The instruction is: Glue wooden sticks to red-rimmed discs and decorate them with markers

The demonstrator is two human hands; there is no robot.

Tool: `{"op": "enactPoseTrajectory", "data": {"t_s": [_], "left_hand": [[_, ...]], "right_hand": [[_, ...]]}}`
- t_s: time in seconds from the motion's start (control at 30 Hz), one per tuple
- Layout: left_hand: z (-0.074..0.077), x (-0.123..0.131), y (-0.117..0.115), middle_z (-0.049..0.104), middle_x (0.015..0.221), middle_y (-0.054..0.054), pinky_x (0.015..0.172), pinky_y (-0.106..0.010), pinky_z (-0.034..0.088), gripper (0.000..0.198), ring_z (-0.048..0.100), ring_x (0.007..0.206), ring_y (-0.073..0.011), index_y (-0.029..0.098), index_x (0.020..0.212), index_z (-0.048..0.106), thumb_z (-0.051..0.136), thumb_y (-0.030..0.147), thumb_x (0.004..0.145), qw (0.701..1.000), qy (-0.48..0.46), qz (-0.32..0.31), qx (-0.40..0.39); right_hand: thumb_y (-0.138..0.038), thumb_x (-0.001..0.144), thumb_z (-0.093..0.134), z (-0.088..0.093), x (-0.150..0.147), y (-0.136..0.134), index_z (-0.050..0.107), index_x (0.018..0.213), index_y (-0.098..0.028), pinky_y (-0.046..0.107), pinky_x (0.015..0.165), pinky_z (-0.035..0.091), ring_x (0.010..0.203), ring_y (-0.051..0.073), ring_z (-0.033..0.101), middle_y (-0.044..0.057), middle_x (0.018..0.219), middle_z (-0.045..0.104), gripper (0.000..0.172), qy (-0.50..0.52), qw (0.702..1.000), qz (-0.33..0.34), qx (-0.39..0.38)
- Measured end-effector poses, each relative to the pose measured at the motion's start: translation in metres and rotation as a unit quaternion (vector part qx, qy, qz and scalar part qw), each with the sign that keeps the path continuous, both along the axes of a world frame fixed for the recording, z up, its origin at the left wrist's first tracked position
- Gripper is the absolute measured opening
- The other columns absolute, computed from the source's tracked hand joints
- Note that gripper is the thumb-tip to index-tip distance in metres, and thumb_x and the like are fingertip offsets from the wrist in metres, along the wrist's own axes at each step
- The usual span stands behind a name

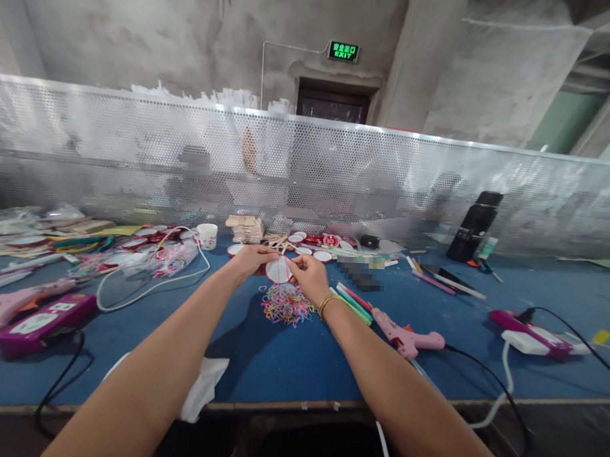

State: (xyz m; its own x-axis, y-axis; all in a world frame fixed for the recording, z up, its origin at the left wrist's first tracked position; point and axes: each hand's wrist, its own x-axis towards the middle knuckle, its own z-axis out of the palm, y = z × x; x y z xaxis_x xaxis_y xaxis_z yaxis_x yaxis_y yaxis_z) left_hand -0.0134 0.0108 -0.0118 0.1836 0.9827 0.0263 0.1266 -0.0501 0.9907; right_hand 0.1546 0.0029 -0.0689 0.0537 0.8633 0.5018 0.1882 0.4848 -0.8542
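Between my two hands is a round white disc with a red rim (pixel 277 271), raised above the table with its white face towards me. Thin lines run across that face; I cannot make out what they are. The fingers of my left hand (pixel 251 261) pinch its upper left edge. On the other side, my right hand (pixel 309 275), with a gold bracelet at the wrist, grips the right edge. Just below lies a loose heap of small coloured rubber bands (pixel 286 305). Several similar discs lie on the table behind, one of them a white disc (pixel 323 256).
A pink glue gun (pixel 406 335) and several markers (pixel 355 303) lie right of my hands. Purple power strips (pixel 49 323) sit at both sides, with trailing cables. Wooden sticks, a paper cup (pixel 207 236) and a black bottle (pixel 475 228) stand near the perforated metal screen (pixel 332 169).
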Motion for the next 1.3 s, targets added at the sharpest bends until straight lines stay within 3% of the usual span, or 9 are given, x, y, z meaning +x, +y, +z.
{"op": "enactPoseTrajectory", "data": {"t_s": [0.2, 0.3, 0.53, 0.77, 1.0, 1.13, 1.3], "left_hand": [[-0.003, -0.004, 0.008, 0.071, 0.075, -0.004, 0.066, -0.029, 0.052, 0.016, 0.062, 0.063, -0.0135, 0.015, 0.084, 0.073, 0.072, 0.019, 0.069, 1.0, -0.004, 0.01, 0.018], [-0.004, -0.006, 0.01, 0.071, 0.073, -0.004, 0.067, -0.031, 0.052, 0.016, 0.063, 0.064, -0.0141, 0.014, 0.082, 0.073, 0.074, 0.019, 0.067, 1.0, -0.011, 0.017, 0.015], [-0.001, -0.004, 0.004, 0.07, 0.078, -0.003, 0.066, -0.03, 0.051, 0.031, 0.062, 0.067, -0.0144, 0.016, 0.093, 0.071, 0.076, 0.031, 0.066, 1.0, 0.016, 0.022, 0.014], [-0.014, -0.004, 0.012, 0.069, 0.075, -0.002, 0.062, -0.03, 0.05, 0.042, 0.062, 0.066, -0.0157, 0.015, 0.09, 0.069, 0.081, 0.039, 0.057, 0.996, 0.046, -0.06, 0.038], [-0.016, -0.001, 0.012, 0.065, 0.068, 0.001, 0.054, -0.024, 0.045, 0.036, 0.057, 0.057, -0.012, 0.017, 0.084, 0.068, 0.073, 0.046, 0.064, 0.997, 0.06, -0.018, 0.045], [-0.016, 0.001, 0.011, 0.06, 0.058, 0.002, 0.047, -0.02, 0.036, 0.024, 0.05, 0.05, -0.0085, 0.015, 0.072, 0.067, 0.073, 0.038, 0.066, 0.992, 0.086, 0.005, 0.094], [-0.011, 0.003, 0.006, 0.065, 0.065, -0.001, 0.052, -0.023, 0.043, 0.027, 0.056, 0.056, -0.0116, 0.016, 0.078, 0.069, 0.071, 0.041, 0.069, 0.997, 0.065, 0.019, 0.043]], "right_hand": [[-0.036, 0.074, 0.062, 0.001, -0.002, 0.0, 0.061, 0.083, -0.02, 0.023, 0.046, 0.045, 0.046, 0.013, 0.057, -0.003, 0.057, 0.061, 0.018, 0.024, 0.997, 0.064, -0.02], [-0.031, 0.069, 0.064, 0.0, -0.002, 0.003, 0.06, 0.097, -0.021, 0.024, 0.047, 0.046, 0.047, 0.012, 0.056, -0.004, 0.061, 0.062, 0.03, 0.045, 0.994, 0.1, -0.025], [-0.031, 0.07, 0.063, -0.002, -0.001, 0.007, 0.063, 0.095, -0.02, 0.025, 0.049, 0.046, 0.047, 0.011, 0.054, -0.004, 0.059, 0.061, 0.027, 0.046, 0.994, 0.094, -0.017], [-0.037, 0.072, 0.063, -0.002, -0.002, 0.003, 0.063, 0.097, -0.02, 0.023, 0.047, 0.044, 0.051, 0.012, 0.056, -0.003, 0.061, 0.06, 0.03, 0.056, 0.988, 0.129, -0.057], [-0.031, 0.069, 0.066, -0.004, -0.001, 0.003, 0.061, 0.097, -0.019, 0.022, 0.047, 0.043, 0.052, 0.012, 0.058, -0.003, 0.06, 0.062, 0.031, 0.049, 0.988, 0.132, -0.061], [-0.033, 0.068, 0.069, -0.006, -0.002, 0.002, 0.06, 0.097, -0.018, 0.022, 0.048, 0.044, 0.051, 0.011, 0.058, -0.004, 0.06, 0.062, 0.033, 0.04, 0.985, 0.161, -0.055], [-0.033, 0.069, 0.071, -0.007, -0.002, 0.004, 0.059, 0.095, -0.018, 0.021, 0.049, 0.045, 0.052, 0.01, 0.059, -0.003, 0.06, 0.064, 0.033, 0.063, 0.983, 0.157, -0.069]]}}
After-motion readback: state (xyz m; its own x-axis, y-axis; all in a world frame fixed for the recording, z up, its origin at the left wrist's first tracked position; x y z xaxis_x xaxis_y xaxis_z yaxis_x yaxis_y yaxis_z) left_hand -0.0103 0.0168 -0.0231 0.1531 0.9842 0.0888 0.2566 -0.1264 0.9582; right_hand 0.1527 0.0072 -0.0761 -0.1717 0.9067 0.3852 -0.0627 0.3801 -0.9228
